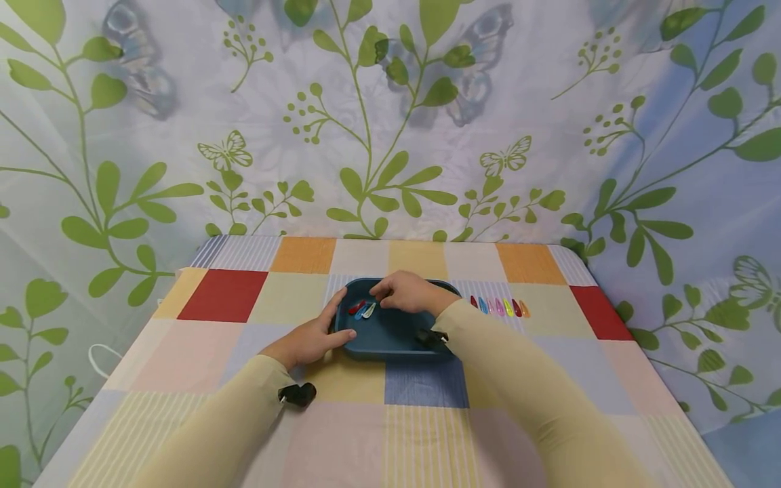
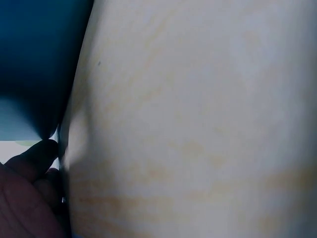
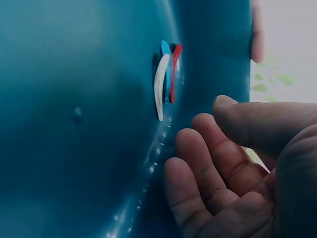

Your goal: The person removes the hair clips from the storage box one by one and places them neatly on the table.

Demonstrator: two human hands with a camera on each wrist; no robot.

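Three snap hair clips lie side by side in the left part of a dark blue tray (image 1: 390,356): a red clip (image 3: 175,69), a blue clip (image 3: 165,47) and a whitish clip (image 3: 159,87). My right hand (image 1: 410,293) hovers over the tray just right of these clips. In the right wrist view its fingers (image 3: 190,153) are loosely bent, and nothing shows between them and the thumb. My left hand (image 1: 311,337) rests against the tray's left side, fingers along the outer wall and thumb at the front left corner.
Right of the tray, a row of several hair clips (image 1: 499,307) in red, blue, pink, yellow and orange lies on the patchwork tablecloth (image 1: 342,440). My right forearm passes close to the row. A leaf-patterned curtain (image 1: 390,135) hangs behind the table.
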